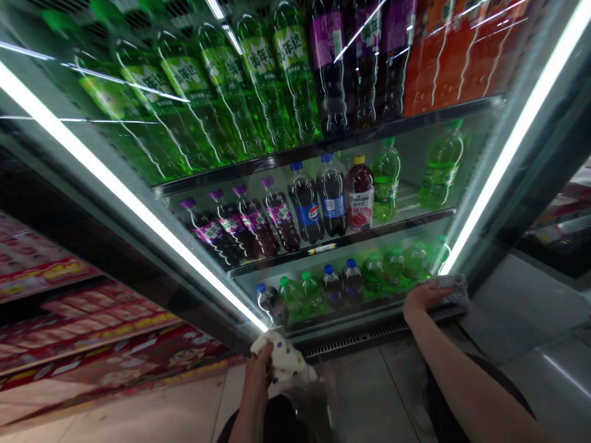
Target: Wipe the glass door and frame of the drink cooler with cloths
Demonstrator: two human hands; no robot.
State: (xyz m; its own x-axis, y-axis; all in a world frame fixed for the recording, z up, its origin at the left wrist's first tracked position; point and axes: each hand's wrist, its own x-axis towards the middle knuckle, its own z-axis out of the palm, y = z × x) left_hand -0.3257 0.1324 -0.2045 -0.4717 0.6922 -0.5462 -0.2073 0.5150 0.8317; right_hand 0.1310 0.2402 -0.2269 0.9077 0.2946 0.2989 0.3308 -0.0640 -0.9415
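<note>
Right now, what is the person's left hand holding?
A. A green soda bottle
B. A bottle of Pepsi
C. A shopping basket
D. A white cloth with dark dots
D. The left hand is gripping a bunched white cloth with dark dots at the lower corner of the glass-fronted drinks cooler.
</note>
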